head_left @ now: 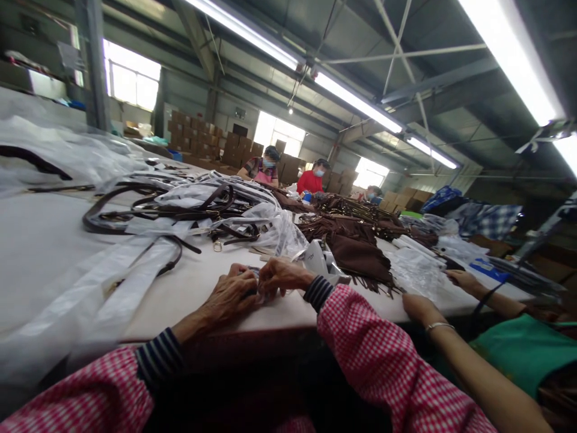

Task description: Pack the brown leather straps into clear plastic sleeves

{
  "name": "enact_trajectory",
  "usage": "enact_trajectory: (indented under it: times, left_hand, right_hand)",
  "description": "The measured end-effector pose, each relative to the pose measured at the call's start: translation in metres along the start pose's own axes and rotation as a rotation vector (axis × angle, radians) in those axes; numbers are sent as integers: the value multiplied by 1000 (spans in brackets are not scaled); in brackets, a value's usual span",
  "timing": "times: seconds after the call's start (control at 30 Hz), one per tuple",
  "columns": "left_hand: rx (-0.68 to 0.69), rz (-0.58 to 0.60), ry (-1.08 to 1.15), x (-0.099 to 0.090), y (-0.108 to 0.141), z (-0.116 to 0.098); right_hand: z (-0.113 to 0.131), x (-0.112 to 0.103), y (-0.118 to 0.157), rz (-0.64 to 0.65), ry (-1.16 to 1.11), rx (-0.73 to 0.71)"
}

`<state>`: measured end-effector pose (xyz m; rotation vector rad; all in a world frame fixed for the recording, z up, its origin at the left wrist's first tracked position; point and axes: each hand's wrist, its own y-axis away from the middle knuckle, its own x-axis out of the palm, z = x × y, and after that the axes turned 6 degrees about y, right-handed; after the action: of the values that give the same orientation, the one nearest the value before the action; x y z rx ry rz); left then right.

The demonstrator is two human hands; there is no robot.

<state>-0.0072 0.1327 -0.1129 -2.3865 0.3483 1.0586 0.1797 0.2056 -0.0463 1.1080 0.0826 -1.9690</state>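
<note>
My left hand [225,299] rests near the front edge of the white table [166,310], its fingers bent and closed. Beside it, my right hand [285,275] pinches downward, and the fingertips of both meet over something small that I cannot make out. Just past my right hand stands a small white box [318,258] with dark print. Beyond my hands lies crumpled clear plastic wrapping [282,231]. Dark brown straps [103,210] with metal fittings, partly wrapped in plastic, are heaped to the left. Brown fringed bags [356,249] lie to the right.
At right, a co-worker's arms [469,361] reach over the table beside clear plastic bags [417,270] and a blue packet [489,270]. Long plastic sleeves [117,294] hang over the left front edge. Across the table are other people [310,180] and stacked cartons [196,138].
</note>
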Motion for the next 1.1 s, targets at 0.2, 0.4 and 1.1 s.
enact_trajectory:
  times: [0.2, 0.4, 1.1]
  left_hand:
    - [52, -43, 27, 3, 2, 5]
    - [36, 15, -96, 8, 4, 2]
    - [-355, 0, 651, -25, -14, -27]
  right_hand:
    - [21, -9, 2, 59, 295, -64]
    - [14, 25, 21, -290, 955, -246]
    - [-13, 79, 50, -924, 644, -268]
